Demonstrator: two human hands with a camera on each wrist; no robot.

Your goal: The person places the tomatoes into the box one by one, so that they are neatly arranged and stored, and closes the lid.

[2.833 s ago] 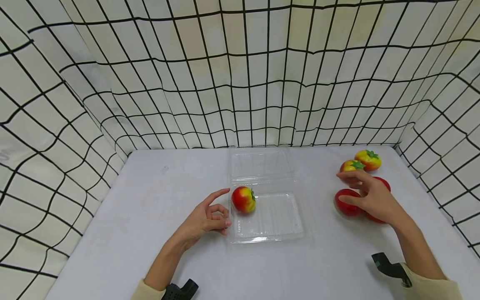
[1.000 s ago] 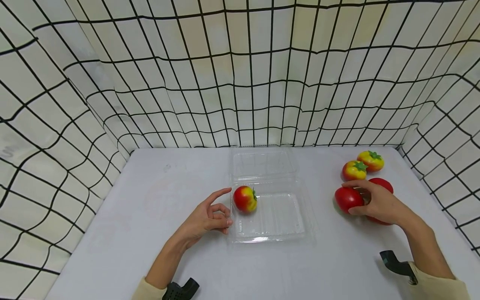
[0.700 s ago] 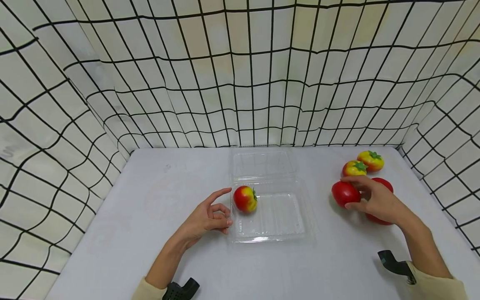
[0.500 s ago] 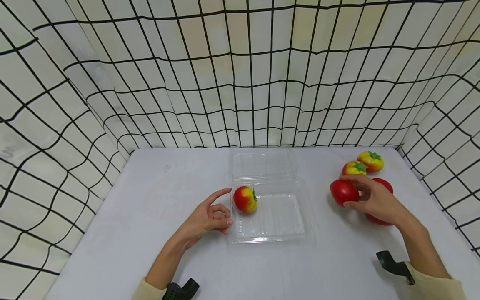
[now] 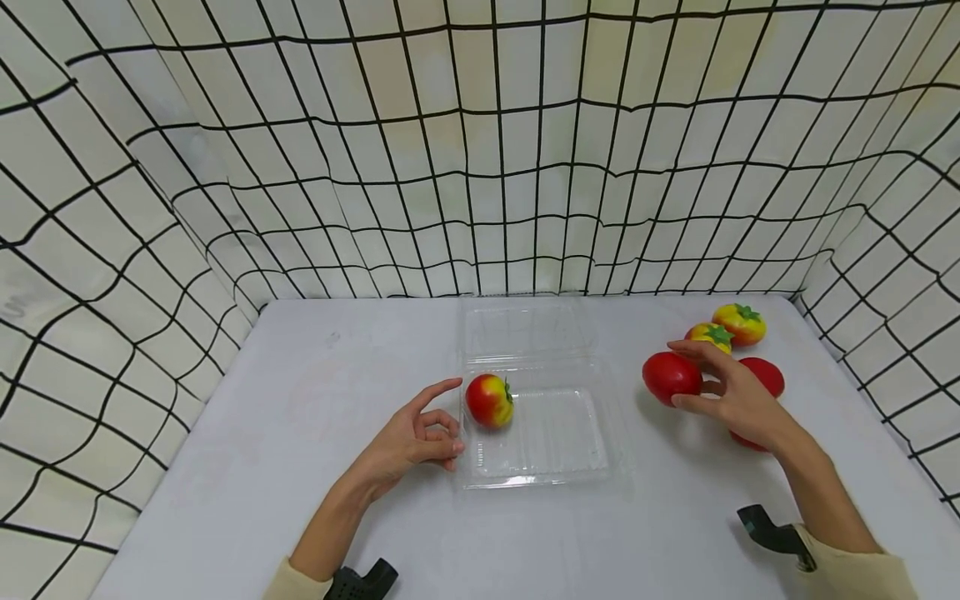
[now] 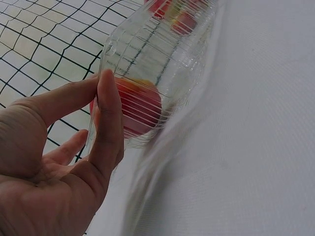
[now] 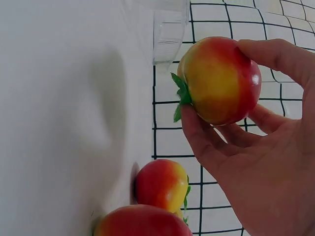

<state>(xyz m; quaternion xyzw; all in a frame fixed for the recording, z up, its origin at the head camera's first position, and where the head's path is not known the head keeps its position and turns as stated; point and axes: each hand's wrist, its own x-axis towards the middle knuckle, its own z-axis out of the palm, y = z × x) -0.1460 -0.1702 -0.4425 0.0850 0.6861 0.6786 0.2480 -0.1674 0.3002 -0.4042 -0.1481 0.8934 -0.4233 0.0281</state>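
My right hand (image 5: 731,392) grips a red tomato (image 5: 670,377) between thumb and fingers, with a shadow on the table beneath it. In the right wrist view this tomato (image 7: 219,81) shows a yellow-red side and green leaves. My left hand (image 5: 412,437) is at the left edge of a clear plastic clamshell container (image 5: 540,479); in the left wrist view its fingertips (image 6: 106,83) pinch the rim. The container lies with its lid (image 5: 525,329) folded back. Inside its left part sits one red-and-yellow tomato (image 5: 489,401).
Two yellow-red tomatoes (image 5: 738,323) with green leaves lie at the table's back right. Two red tomatoes (image 5: 765,375) lie beside my right hand, partly hidden by it. Black netting (image 5: 525,167) over white walls surrounds the white table (image 5: 330,358).
My right hand has closed round a red tomato, raised it and carried it left, away from the other tomatoes. The left hand and container have stayed in place.
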